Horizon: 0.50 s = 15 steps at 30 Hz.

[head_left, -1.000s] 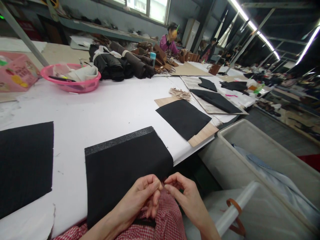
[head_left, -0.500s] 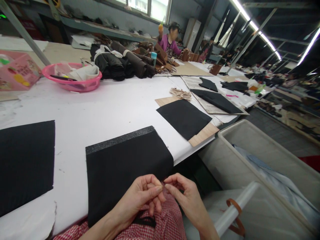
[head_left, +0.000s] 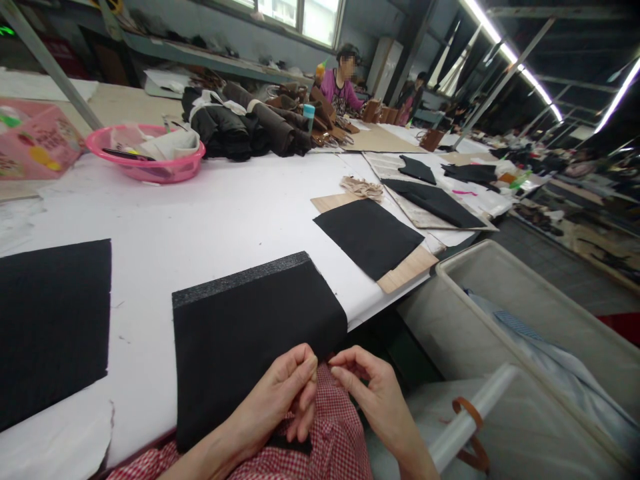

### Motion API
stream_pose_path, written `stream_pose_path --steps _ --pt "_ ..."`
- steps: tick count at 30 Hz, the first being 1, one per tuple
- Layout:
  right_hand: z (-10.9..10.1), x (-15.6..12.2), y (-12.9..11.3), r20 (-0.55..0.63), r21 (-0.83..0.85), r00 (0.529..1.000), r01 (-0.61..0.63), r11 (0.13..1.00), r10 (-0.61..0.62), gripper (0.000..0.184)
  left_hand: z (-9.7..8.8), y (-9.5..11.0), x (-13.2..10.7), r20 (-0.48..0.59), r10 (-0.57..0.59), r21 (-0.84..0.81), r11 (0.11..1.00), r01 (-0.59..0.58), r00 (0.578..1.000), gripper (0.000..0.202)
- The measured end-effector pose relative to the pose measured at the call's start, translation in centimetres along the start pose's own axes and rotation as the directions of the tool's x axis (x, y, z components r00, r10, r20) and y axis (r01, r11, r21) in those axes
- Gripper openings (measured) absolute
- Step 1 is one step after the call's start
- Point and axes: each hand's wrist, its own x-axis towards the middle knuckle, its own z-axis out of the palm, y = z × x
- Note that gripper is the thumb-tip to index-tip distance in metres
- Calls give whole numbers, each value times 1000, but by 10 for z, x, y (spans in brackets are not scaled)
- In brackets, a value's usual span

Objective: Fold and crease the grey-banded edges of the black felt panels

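My left hand (head_left: 287, 390) is closed in a pinch, thumb pressed to the index finger, above my red-checked clothing (head_left: 335, 427). Whatever it pinches is too small to make out. A short gap away, my right hand (head_left: 370, 390) has its thumb and index tips brought close together; anything between them cannot be made out. Just beyond both hands lies a black sheet (head_left: 250, 333) with a shiny, speckled strip along its far edge. Its near side hangs over the table edge towards my lap.
Another black sheet (head_left: 55, 327) lies left on the white table (head_left: 225, 213). A black piece (head_left: 370, 237) rests on a wooden board (head_left: 407, 272) at right. A pink basket (head_left: 150, 172) and rolled dark material (head_left: 260, 127) stand farther back. A large bin (head_left: 485, 267) stands right; a person (head_left: 337, 87) works beyond.
My left hand has drawn slightly left and up, away from my right hand, and its fingers have closed more. My right hand has barely moved. The person beyond has lowered a raised hand.
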Motion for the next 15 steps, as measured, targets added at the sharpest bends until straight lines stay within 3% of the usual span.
stream_pose_path --steps 6,10,15 --pt "-1 0 0 -2 11 1000 -1 1000 1 13 1 3 -2 -6 8 60 998 -8 1000 43" --pt "0 1 3 -16 3 1000 -1 1000 1 12 2 0 0 -28 -56 84 995 58 998 40" --pt "-1 5 7 -53 -1 999 -5 1000 4 16 -11 -13 13 16 -55 251 967 49 998 50"
